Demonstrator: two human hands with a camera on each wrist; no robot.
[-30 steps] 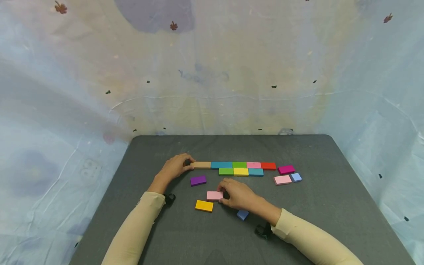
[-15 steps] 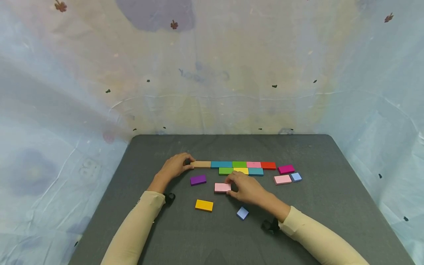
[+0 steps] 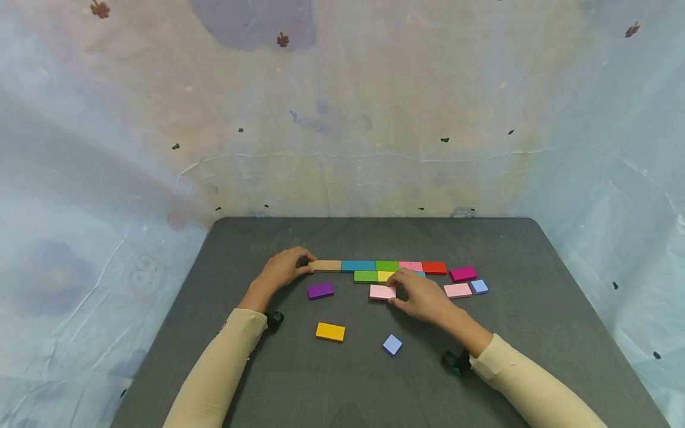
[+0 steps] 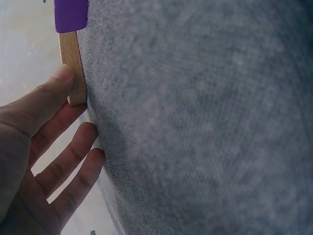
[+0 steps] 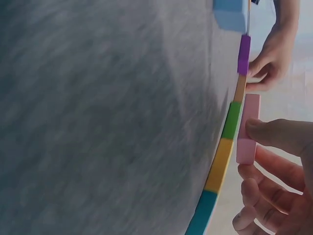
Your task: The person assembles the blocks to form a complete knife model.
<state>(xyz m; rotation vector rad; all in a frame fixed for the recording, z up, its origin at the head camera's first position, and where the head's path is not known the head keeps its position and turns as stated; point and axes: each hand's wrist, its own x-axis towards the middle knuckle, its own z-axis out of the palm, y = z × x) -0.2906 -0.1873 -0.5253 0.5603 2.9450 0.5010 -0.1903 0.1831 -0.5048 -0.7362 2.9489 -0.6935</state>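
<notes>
My left hand (image 3: 285, 267) pinches the left end of a tan wooden block (image 3: 326, 266), thumb on its near side in the left wrist view. That block begins a back row with a blue block (image 3: 358, 266), a green, a pink and a red block (image 3: 434, 267). In front lies a shorter row: green block (image 3: 365, 276), yellow block (image 3: 384, 276), and a teal block mostly hidden by my right hand. Between thumb and fingers my right hand (image 3: 424, 296) holds a pink block (image 3: 381, 292) by its right end, close in front of the short row.
On the dark grey table (image 3: 278, 380) lie a purple block (image 3: 320, 290), an orange-yellow block (image 3: 330, 332) and a small light-blue block (image 3: 392, 345). To the right are a magenta block (image 3: 462, 273), another pink block (image 3: 457, 290) and a second light-blue block (image 3: 479, 286).
My right hand has carried the pink block right and away from me, up to the short row, uncovering the small light-blue block. The left hand has stayed on the wooden block.
</notes>
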